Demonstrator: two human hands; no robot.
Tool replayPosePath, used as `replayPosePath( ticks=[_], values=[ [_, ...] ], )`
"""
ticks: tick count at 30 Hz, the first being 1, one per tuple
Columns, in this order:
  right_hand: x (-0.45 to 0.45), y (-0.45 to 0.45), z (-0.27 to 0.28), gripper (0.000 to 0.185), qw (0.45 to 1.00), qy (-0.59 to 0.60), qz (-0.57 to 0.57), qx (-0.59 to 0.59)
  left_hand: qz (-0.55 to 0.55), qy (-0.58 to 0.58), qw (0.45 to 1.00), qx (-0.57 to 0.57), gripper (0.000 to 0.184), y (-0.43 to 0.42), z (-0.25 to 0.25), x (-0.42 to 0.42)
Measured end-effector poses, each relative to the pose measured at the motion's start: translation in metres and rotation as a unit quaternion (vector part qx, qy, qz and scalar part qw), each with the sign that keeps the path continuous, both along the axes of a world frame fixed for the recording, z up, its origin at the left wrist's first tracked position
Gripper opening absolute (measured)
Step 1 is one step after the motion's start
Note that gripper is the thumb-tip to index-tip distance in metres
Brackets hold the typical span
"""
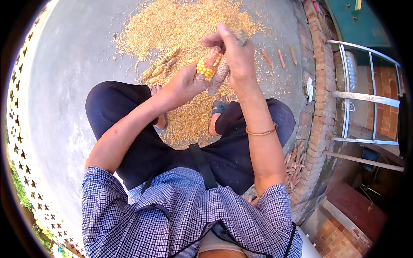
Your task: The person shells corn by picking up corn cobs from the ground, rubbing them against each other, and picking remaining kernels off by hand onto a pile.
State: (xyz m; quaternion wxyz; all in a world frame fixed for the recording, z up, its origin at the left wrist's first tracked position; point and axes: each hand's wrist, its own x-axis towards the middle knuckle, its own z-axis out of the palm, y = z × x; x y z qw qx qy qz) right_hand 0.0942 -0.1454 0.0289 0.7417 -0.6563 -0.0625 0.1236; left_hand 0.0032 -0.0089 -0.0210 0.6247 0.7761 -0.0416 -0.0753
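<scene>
Since both hands are busy, quick rundown of this corn setup. The left hand [189,85] is closed around the lower end of a half-stripped ear [206,69], which is up in the air over the kernels between the feet. Yellow kernels remain on its middle, with bare pinkish cob above. My guess is that it's held by the end so the kernelled part stays exposed.

The right hand [240,58] is wrapped around a bare cob [219,77], lying alongside the ear, seemingly to use its rough side as a rubbing surface. A greyish tip [241,38] pokes out past that hand; can't tell if it's the same cob.

Working low over the floor [60,107] probably lets loose kernels drop onto the spread [180,26] out front. A few ears [159,69] lie left of it, likely kept within reach. Three loose cobs [282,59] sit off to the right, and a heap of cobs [294,170] lies against the brick edging [316,148], presumably out of the way.
</scene>
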Motion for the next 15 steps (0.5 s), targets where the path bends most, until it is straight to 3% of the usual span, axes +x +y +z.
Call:
replayPosePath(
  ticks=[1, 5, 7, 9, 11, 12, 15],
  values=[
    [0.002, -0.005, 0.002, 0.035, 0.999, -0.009, -0.029, 0.041, 0.004, 0.126, 0.992, -0.030, 0.023, 0.003, 0.026, 0.001],
    [-0.010, -0.015, 0.006, 0.030, 0.995, -0.098, -0.018, -0.014, 0.007, 0.222, 0.950, -0.217, 0.030, 0.007, 0.037, 0.001],
    [-0.014, -0.010, 0.002, 0.025, 0.942, -0.309, 0.021, -0.130, 0.003, 0.211, 0.952, -0.223, 0.024, 0.012, 0.034, 0.004],
    [-0.020, -0.002, 0.000, 0.023, 0.832, -0.498, 0.045, -0.240, 0.016, 0.206, 0.960, -0.189, 0.020, 0.012, 0.032, 0.002],
    [-0.029, 0.001, 0.003, 0.022, 0.819, -0.472, 0.085, -0.315, 0.042, 0.204, 0.971, -0.116, 0.017, 0.006, 0.031, -0.001],
    [-0.032, 0.003, 0.003, 0.022, 0.811, -0.457, 0.104, -0.351, 0.013, 0.136, 0.987, -0.087, 0.015, 0.005, 0.023, -0.002],
    [-0.036, 0.016, -0.007, 0.023, 0.830, -0.383, 0.012, -0.405, -0.050, -0.027, 0.998, 0.009, 0.013, 0.002, 0.012, -0.008]
  ],
)
